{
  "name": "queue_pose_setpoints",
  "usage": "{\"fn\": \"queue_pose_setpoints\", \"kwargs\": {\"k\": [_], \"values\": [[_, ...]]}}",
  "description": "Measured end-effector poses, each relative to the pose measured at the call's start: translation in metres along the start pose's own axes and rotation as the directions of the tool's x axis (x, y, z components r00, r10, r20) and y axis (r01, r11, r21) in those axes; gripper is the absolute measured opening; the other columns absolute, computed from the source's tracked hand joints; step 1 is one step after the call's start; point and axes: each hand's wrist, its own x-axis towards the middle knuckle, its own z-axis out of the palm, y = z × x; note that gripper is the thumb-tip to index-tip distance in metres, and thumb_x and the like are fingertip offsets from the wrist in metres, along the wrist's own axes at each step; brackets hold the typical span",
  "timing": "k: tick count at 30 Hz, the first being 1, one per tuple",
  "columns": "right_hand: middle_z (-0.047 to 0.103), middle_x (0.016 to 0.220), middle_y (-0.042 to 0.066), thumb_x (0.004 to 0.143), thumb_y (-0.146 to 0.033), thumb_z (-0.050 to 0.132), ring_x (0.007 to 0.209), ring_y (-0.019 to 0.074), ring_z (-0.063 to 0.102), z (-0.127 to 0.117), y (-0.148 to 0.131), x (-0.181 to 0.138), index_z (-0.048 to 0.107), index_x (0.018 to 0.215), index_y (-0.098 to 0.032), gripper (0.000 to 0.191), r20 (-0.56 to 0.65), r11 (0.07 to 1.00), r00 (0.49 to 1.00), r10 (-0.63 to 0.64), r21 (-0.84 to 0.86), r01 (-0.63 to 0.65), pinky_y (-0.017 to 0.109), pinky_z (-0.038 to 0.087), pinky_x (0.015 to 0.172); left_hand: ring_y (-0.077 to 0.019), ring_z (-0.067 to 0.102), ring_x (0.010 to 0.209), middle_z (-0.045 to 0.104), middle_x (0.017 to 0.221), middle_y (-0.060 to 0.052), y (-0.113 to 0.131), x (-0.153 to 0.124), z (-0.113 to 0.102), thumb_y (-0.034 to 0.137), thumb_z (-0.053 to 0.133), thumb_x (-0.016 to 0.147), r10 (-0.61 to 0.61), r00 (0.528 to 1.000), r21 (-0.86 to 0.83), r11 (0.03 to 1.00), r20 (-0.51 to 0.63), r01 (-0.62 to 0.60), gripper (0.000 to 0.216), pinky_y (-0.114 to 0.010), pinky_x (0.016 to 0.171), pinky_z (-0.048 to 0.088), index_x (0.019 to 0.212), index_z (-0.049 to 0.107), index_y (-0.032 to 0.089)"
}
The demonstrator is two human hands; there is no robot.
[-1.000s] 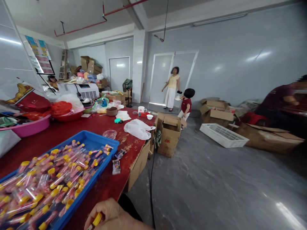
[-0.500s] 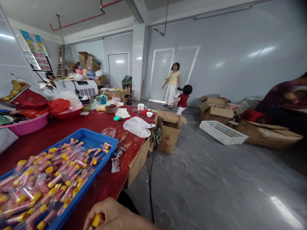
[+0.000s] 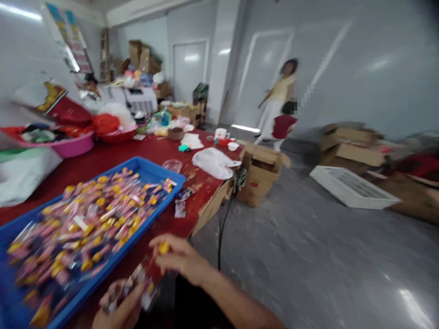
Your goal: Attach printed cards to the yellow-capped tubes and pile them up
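My right hand is over the table's near edge, its fingers closed around something whose yellow cap shows between them; the rest is hidden. Lower down, my left hand is curled around several small wrapped packets, blurred by motion. Both hands are just right of a blue tray. Clear tubes with yellow caps and pink contents lie heaped in it. Two similar small packets rest on the red table beside the tray's right side.
A white plastic bag, a clear round dish and a mug are farther back. Pink and red basins stand at left. Past the table's right edge are a cardboard box, a white crate and two people.
My right hand has risen and moved right, still with the yellow cap. My left hand has come into view with packets. The camera view has turned left; a person at far right has mostly left the picture.
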Motion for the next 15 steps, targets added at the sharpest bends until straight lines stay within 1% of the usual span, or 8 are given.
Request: {"fn": "queue_pose_setpoints", "kwargs": {"k": [1, 2, 3, 4, 7, 9, 12, 15], "values": [[0.06, 0.087, -0.002, 0.066, -0.024, 0.069, 0.064, 0.0071, 0.056, -0.002, -0.004, -0.005, 0.065, 0.106, -0.019, 0.04, -0.009, 0.997, 1.0, -0.014, 0.076, 0.015, 0.018, 0.045, 0.059, -0.0218, 0.063, 0.076, 0.063, 0.077, -0.003, -0.001, -0.005, -0.001, 0.038, 0.086, 0.059, -0.072, 0.996, -0.041, 0.997, -0.054, 0.07, 0.035, -0.031, 0.061, 0.054, 0.075, 0.061, 0.019], [0.059, 0.089, 0.0, 0.067, -0.023, 0.069, 0.068, 0.0091, 0.059, -0.004, -0.007, -0.01, 0.066, 0.105, -0.019, 0.039, -0.028, 0.993, 0.999, -0.017, 0.117, 0.02, 0.02, 0.047, 0.061, -0.0181, 0.061, 0.066, 0.062, 0.072, -0.001, -0.002, -0.008, -0.001, 0.039, 0.088, 0.054, -0.141, 0.984, -0.089, 0.987, -0.107, 0.132, 0.04, -0.028, 0.055, 0.052, 0.071, 0.058, 0.019], [0.06, 0.093, 0.002, 0.068, -0.023, 0.068, 0.075, 0.0117, 0.061, -0.008, -0.009, -0.014, 0.065, 0.108, -0.019, 0.04, -0.022, 0.992, 0.999, -0.03, 0.122, 0.033, 0.023, 0.049, 0.065, -0.0118, 0.055, 0.055, 0.058, 0.066, 0.002, -0.002, -0.01, 0.0, 0.034, 0.091, 0.048, -0.224, 0.965, -0.231, 0.954, -0.138, 0.188, 0.045, -0.022, 0.048, 0.046, 0.068, 0.054, 0.018], [0.06, 0.097, 0.003, 0.07, -0.024, 0.068, 0.082, 0.0141, 0.063, -0.013, -0.009, -0.018, 0.064, 0.11, -0.019, 0.04, -0.012, 0.993, 0.999, -0.053, 0.106, 0.054, 0.026, 0.051, 0.071, -0.0051, 0.042, 0.043, 0.051, 0.058, 0.005, -0.001, -0.011, 0.002, 0.028, 0.093, 0.042, -0.276, 0.952, -0.351, 0.911, -0.13, 0.216, 0.049, -0.017, 0.039, 0.034, 0.066, 0.051, 0.017], [0.06, 0.094, 0.004, 0.079, -0.027, 0.067, 0.089, 0.0179, 0.063, -0.025, -0.007, -0.026, 0.063, 0.111, -0.021, 0.033, 0.011, 0.992, 0.992, -0.122, 0.016, 0.122, 0.039, 0.053, 0.083, 0.0006, 0.027, 0.039, 0.044, 0.053, 0.009, 0.002, -0.009, 0.005, 0.022, 0.092, 0.044, -0.303, 0.948, -0.506, 0.836, -0.099, 0.215, 0.048, -0.013, 0.036, 0.02, 0.067, 0.05, 0.015], [0.06, 0.088, 0.003, 0.079, -0.027, 0.07, 0.087, 0.0188, 0.062, -0.028, -0.003, -0.032, 0.065, 0.105, -0.021, 0.027, -0.003, 0.983, 0.985, -0.174, -0.06, 0.173, 0.04, 0.054, 0.082, 0.0003, 0.026, 0.039, 0.042, 0.051, 0.009, 0.004, -0.011, 0.006, 0.024, 0.091, 0.048, -0.333, 0.939, -0.521, 0.818, -0.083, 0.244, 0.045, -0.014, 0.036, 0.02, 0.066, 0.051, 0.014], [0.062, 0.089, 0.003, 0.072, -0.026, 0.078, 0.083, 0.0168, 0.061, -0.026, 0.002, -0.039, 0.068, 0.097, -0.021, 0.027, -0.092, 0.963, 0.968, -0.233, -0.159, 0.216, 0.03, 0.054, 0.072, -0.0004, 0.027, 0.04, 0.041, 0.051, 0.009, 0.004, -0.017, 0.006, 0.024, 0.09, 0.05, -0.409, 0.91, -0.546, 0.777, -0.064, 0.312, 0.044, -0.014, 0.037, 0.021, 0.067, 0.051, 0.014], [0.063, 0.087, 0.003, 0.071, -0.027, 0.079, 0.074, 0.0137, 0.059, -0.018, 0.004, -0.041, 0.067, 0.095, -0.021, 0.027, -0.162, 0.963, 0.953, -0.254, -0.131, 0.235, 0.023, 0.05, 0.061, -0.0001, 0.026, 0.041, 0.042, 0.053, 0.009, -0.001, -0.018, 0.006, 0.024, 0.091, 0.05, -0.412, 0.91, -0.607, 0.733, -0.035, 0.309, 0.045, -0.014, 0.037, 0.019, 0.069, 0.05, 0.015]]}}
